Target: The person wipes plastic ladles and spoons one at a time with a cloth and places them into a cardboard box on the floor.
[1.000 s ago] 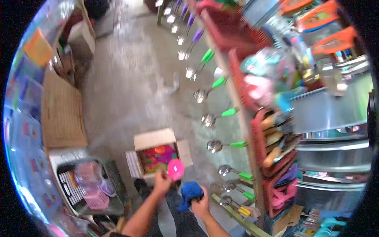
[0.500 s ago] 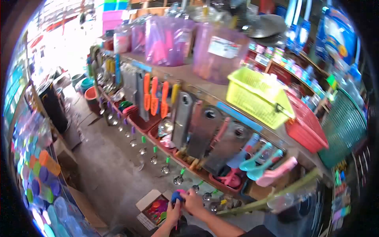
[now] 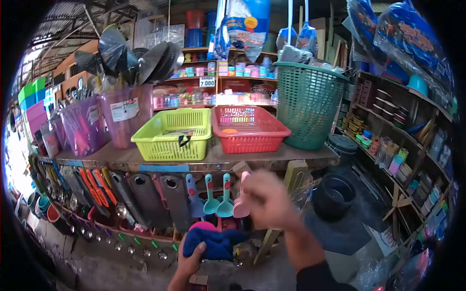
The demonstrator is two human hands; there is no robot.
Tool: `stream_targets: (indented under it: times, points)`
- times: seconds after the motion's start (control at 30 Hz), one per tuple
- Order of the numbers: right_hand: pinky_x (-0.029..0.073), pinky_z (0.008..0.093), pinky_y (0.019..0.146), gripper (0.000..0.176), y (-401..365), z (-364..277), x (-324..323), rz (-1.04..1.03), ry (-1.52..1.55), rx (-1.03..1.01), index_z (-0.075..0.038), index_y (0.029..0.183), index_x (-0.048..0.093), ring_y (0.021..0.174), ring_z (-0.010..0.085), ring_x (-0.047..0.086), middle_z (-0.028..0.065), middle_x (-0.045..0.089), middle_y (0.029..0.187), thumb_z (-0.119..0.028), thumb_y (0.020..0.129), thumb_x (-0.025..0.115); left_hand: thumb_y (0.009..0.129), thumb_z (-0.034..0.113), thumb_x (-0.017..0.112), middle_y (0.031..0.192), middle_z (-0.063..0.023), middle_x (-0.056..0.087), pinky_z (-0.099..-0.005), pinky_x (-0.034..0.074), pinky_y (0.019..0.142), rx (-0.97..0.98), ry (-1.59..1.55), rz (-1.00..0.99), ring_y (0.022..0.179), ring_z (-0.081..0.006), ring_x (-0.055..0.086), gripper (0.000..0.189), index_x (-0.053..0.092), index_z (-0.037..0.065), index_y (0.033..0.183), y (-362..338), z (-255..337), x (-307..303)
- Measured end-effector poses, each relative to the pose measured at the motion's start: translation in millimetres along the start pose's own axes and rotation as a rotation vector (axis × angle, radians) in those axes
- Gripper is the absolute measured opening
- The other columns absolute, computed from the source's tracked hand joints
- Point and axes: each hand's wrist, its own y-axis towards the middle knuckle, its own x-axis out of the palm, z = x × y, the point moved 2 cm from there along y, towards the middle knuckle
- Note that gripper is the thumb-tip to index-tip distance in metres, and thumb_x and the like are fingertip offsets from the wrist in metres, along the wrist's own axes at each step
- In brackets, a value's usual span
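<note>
My left hand (image 3: 189,262) grips a bunched dark blue cloth (image 3: 213,244), thumb on top. A bright pink rounded thing (image 3: 204,226) pokes out behind the cloth, mostly covered by it. Raised in front of the shelf edge, my right hand (image 3: 273,200) is smeared by motion, and I cannot tell whether it grips anything. It overlaps the handle of a pink ladle (image 3: 241,209) hanging there. Left of that ladle hang two turquoise ladles (image 3: 225,209) and a blue ladle (image 3: 195,205).
Above the ladles runs a wooden shelf (image 3: 233,159) bearing a yellow-green basket (image 3: 170,153), a red basket (image 3: 252,145) and a tall green basket (image 3: 308,106). Graters (image 3: 174,206) hang further left. Black tubs (image 3: 335,194) stand at right, before stocked shelves (image 3: 403,131).
The view has swung right and up toward the shelf front. My hands, together on the blue cloth before, are now apart; the right one has risen to the pink ladle.
</note>
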Motion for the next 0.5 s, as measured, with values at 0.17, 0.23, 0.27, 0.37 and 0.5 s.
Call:
stream_targets:
  times: [0.17, 0.23, 0.27, 0.37, 0.5]
  points:
    - [0.044, 0.0286, 0.058, 0.014, 108.5, 98.7, -25.6, -0.144, -0.224, 0.268, -0.001, 0.084, 0.062, 0.064, 0.0150, 0.055, 0.0077, 0.060, 0.077, -0.008, 0.073, 0.065, 0.076, 0.022, 0.067, 0.098, -0.0049, 0.055, -0.0268, 0.041, 0.081, 0.228, 0.109, -0.271, 0.090, -0.0114, 0.051, 0.046, 0.047, 0.002, 0.112, 51.9, 49.8, 44.3]
    - [0.045, 0.0293, 0.059, 0.014, 142.3, 146.6, -12.0, -0.292, -0.306, 0.346, -0.001, 0.083, 0.063, 0.065, 0.0152, 0.056, 0.0074, 0.061, 0.078, -0.009, 0.073, 0.066, 0.076, 0.020, 0.068, 0.100, -0.0052, 0.055, -0.0267, 0.041, 0.082, 0.203, 0.092, -0.286, 0.092, -0.0111, 0.051, 0.048, 0.046, 0.001, 0.115, 58.0, 52.9, 56.2]
    - [0.046, 0.0306, 0.060, 0.017, 153.5, 174.5, 3.5, -0.550, -0.285, 0.525, -0.002, 0.086, 0.062, 0.067, 0.0169, 0.056, 0.0080, 0.061, 0.079, -0.011, 0.072, 0.065, 0.077, 0.018, 0.068, 0.101, -0.0054, 0.054, -0.0269, 0.041, 0.083, 0.183, 0.096, -0.305, 0.093, -0.0111, 0.051, 0.048, 0.046, 0.001, 0.116, 58.8, 52.5, 62.0]
    - [0.047, 0.0346, 0.068, 0.029, 163.0, 184.8, 31.7, -0.995, -0.331, 0.667, -0.004, 0.098, 0.060, 0.077, 0.0231, 0.060, 0.0110, 0.062, 0.090, -0.018, 0.073, 0.063, 0.078, 0.015, 0.068, 0.103, -0.0057, 0.054, -0.0278, 0.041, 0.084, 0.155, 0.148, -0.314, 0.095, -0.0113, 0.051, 0.049, 0.044, 0.001, 0.118, 66.0, 33.8, 54.5]
    - [0.044, 0.0375, 0.086, 0.041, 154.3, 214.7, 68.0, -1.353, -0.556, 0.290, -0.009, 0.119, 0.051, 0.101, 0.0277, 0.057, 0.0155, 0.056, 0.115, -0.029, 0.082, 0.052, 0.078, 0.015, 0.069, 0.105, -0.0066, 0.054, -0.0278, 0.041, 0.085, 0.026, 0.101, -0.221, 0.098, -0.0120, 0.051, 0.051, 0.042, 0.001, 0.119, 63.6, 18.2, 29.0]
